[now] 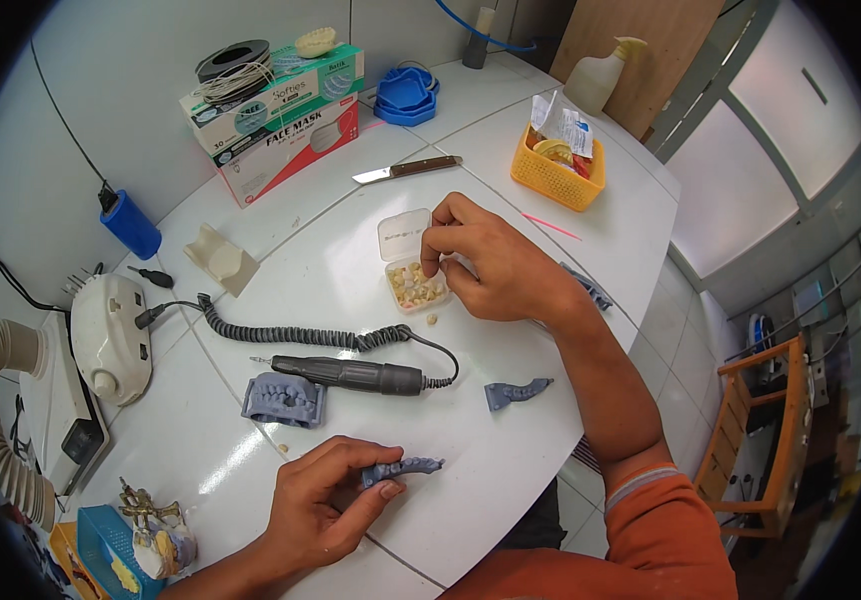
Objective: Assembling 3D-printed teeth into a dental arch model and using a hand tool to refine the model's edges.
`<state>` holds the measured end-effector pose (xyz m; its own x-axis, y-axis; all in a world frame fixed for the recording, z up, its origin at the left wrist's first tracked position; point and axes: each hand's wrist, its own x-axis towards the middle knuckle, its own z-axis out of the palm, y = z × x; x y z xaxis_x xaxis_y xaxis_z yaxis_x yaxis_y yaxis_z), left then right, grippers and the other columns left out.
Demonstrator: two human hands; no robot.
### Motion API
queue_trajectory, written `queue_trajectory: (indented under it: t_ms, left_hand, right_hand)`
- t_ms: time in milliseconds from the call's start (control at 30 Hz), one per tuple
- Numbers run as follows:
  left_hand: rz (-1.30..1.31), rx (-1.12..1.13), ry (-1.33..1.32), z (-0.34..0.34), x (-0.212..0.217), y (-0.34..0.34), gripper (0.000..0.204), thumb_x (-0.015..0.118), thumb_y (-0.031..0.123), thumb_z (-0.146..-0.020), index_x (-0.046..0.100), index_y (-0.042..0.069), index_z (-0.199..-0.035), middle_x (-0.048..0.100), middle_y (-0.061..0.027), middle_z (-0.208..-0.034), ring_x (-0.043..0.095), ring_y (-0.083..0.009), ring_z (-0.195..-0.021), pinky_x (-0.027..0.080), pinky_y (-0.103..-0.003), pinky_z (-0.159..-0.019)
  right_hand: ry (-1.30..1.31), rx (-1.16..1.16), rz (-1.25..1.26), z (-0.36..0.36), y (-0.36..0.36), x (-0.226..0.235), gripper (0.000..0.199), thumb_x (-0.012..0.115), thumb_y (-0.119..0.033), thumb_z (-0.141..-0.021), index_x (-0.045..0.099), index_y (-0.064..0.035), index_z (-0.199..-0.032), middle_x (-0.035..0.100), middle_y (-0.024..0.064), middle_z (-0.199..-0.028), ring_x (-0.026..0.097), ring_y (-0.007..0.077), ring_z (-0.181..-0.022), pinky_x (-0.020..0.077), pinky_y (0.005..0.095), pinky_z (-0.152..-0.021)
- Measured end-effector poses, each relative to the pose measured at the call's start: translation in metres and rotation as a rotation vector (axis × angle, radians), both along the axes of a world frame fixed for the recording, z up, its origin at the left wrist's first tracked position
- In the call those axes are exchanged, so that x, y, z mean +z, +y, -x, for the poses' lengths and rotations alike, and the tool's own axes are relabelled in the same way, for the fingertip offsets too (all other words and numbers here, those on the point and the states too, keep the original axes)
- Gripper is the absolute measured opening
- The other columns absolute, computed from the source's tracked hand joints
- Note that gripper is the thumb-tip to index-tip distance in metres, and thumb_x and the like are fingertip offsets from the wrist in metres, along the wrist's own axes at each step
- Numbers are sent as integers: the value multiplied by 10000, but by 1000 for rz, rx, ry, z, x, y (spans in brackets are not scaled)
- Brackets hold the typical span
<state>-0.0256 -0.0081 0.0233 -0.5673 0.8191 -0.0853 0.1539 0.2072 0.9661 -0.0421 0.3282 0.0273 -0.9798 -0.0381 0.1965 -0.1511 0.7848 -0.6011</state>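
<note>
My left hand (pixel 322 508) pinches a grey-blue partial dental model (pixel 414 467) between thumb and fingers, low over the near part of the table. A small see-through plastic box (pixel 402 236) stands in the middle with its lid raised, holding many cream-coloured tooth pieces (pixel 413 287). At its right edge is my right hand (pixel 498 262), fingers curled and closed; whatever is between the fingertips is hidden. One loose tooth piece (pixel 432 320) lies just in front of the box. Another grey-blue model piece (pixel 516 393) rests to the right of the held one.
A dental handpiece (pixel 350 374) lies beside a grey-blue model block (pixel 284 399), its coiled cord running to a white control unit (pixel 110 340). Behind the box are a wooden-handled knife (pixel 407 170), mask boxes (pixel 285 130) and a yellow basket (pixel 556 180).
</note>
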Motion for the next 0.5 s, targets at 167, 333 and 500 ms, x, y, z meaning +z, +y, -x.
queue_trajectory:
  t_ms: [167, 333, 500]
  left_hand:
    - [-3, 2, -9, -1, 0, 0, 273, 713, -85, -972, 722, -74, -1244, 714, -181, -1184, 767, -185, -992, 648, -257, -826]
    - [5, 0, -4, 0, 1, 0, 273, 716, -89, -969, 721, -79, -1242, 710, -182, -1185, 762, -182, -999, 649, -255, -828]
    - [-5, -6, -4, 0, -2, -1, 272, 716, -90, -971, 719, -82, -1243, 707, -185, -1192, 761, -186, -1006, 653, -261, -838]
  right_hand:
    - [-17, 23, -2, 0, 2, -3, 204, 617, 52, -880, 764, -58, -970, 573, 135, -1166, 615, 298, -1079, 517, 385, -966]
    - [12, 5, 59, 0, -1, 1, 227, 615, 57, -885, 788, -67, -964, 572, 136, -1179, 617, 288, -1070, 520, 375, -959]
    - [-30, 62, 19, -1, 2, -1, 228, 619, 55, -898, 793, -68, -979, 568, 136, -1192, 618, 288, -1071, 520, 371, -957]
